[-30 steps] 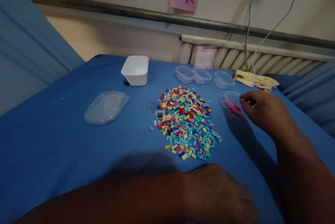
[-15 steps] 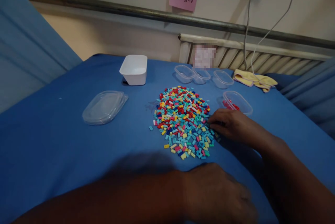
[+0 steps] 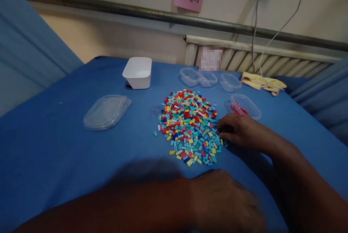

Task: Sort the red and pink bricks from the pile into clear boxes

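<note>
A heap of small toy building bricks point(image 3: 187, 120) in red, turquoise, yellow, pink and blue lies on the blue cloth point(image 3: 54, 153). At the right edge of the heap is my right hand point(image 3: 236, 129), its fingers curled and the thumb brought towards them; whatever lies between the fingertips is too small to name. Just behind that hand stands a clear container point(image 3: 251, 107) with several red bricks point(image 3: 239, 109) in it. My left hand point(image 3: 225, 200) rests low in front of the heap, back upward, its fingers dark and mostly hidden.
A white tub point(image 3: 138, 77) stands at the back left, and clear lids point(image 3: 106, 113) lie stacked in front of it. Three clear containers point(image 3: 230, 82) line the back beside a yellow cloth point(image 3: 263, 82). Behind them is a radiator point(image 3: 236, 53) with a hanging cable point(image 3: 254, 40).
My right hand stays at the heap's edge, its fingertips slightly shifted among the bricks. The whole view has drifted a little. My left hand keeps nearly the same place.
</note>
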Demonstrator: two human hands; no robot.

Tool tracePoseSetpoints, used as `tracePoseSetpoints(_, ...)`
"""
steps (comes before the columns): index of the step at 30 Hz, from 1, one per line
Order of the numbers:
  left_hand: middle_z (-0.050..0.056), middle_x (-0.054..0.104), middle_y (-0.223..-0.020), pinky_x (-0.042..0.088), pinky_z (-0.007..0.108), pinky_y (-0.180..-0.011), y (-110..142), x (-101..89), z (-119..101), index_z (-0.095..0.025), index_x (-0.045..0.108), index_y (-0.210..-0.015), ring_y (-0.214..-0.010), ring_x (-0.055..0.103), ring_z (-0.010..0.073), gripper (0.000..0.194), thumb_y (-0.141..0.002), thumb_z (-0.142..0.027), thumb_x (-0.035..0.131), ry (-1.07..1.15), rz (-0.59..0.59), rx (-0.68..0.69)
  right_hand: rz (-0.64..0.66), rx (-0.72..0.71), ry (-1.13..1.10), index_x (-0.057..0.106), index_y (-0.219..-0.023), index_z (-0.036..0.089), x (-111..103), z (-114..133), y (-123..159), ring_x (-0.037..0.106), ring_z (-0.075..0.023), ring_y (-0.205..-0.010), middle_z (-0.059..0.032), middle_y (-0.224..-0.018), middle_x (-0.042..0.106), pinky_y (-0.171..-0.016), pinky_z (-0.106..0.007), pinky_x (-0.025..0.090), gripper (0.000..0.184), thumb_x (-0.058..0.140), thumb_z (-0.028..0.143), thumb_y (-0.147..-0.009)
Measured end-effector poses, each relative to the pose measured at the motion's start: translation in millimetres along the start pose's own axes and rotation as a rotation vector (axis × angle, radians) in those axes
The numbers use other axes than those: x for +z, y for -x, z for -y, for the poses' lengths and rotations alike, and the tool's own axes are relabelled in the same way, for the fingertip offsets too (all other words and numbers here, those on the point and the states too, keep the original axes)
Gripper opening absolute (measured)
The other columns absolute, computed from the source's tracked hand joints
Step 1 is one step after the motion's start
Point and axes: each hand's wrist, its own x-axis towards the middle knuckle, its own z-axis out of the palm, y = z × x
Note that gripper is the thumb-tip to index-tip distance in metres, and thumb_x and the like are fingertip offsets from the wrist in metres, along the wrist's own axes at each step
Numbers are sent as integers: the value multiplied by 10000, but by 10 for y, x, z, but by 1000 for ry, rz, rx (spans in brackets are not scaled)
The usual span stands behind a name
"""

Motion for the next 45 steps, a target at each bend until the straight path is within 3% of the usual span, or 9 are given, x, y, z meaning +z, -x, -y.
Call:
tracePoseSetpoints(15,-14,735,-1000,438,336,-516,4,45,3,-227,726,-940,-798,685,169,174,-1051,-348,667,-16,-81,16,-43,4,106,740,-985,198,-37,208,-7,650,-189,-743,-55,-883,740,-670,-301,402,149,596,183,-949)
tracePoseSetpoints(18,-17,734,-1014,450,340,-516,2,17,-1,-231,740,-992,-818,686,171,164,-1058,-359,660,1,-47,2,-141,39,68,703,-996,206,-18,206,-25,648,-182,-699,-39,-856,742,-643,-294,407,117,590,232,-976)
tracePoseSetpoints(22,-18,728,-1019,487,348,-560,1,-10,-9,-234,748,-1037,-837,690,175,179,-1075,-359,626,4,-16,-9,-278,-17,28,691,-1060,208,86,236,-88,695,-199,-790,-55,-936,767,-710,-298,460,118,599,233,-991)
tracePoseSetpoints(29,-25,726,-1000,448,349,-514,-1,52,0,-246,737,-1020,-825,697,176,154,-1057,-358,638,9,-37,-10,-209,57,36,727,-1077,223,231,263,-167,687,-205,-772,-42,-936,773,-677,-311,443,124,633,255,-1004)
tracePoseSetpoints(36,-23,715,-953,439,338,-505,-4,68,8,-232,744,-985,-787,683,177,111,-996,-340,722,10,-77,10,-199,50,-98,705,-1056,207,219,237,-190,653,-173,-718,-25,-868,746,-654,-295,444,108,634,237,-981)
tracePoseSetpoints(40,-19,718,-970,452,342,-507,-19,51,3,-222,763,-1021,-795,679,177,159,-1040,-349,671,10,-53,-3,-197,50,-197,699,-1037,207,221,238,-191,650,-169,-696,-22,-844,739,-635,-293,468,97,643,257,-976)
tracePoseSetpoints(45,-13,728,-983,455,331,-500,-21,19,-3,-221,772,-1032,-785,681,173,171,-1044,-349,659,29,-42,3,-297,45,-357,705,-1045,220,154,223,-131,680,-176,-717,-32,-864,753,-651,-295,536,134,661,326,-977)
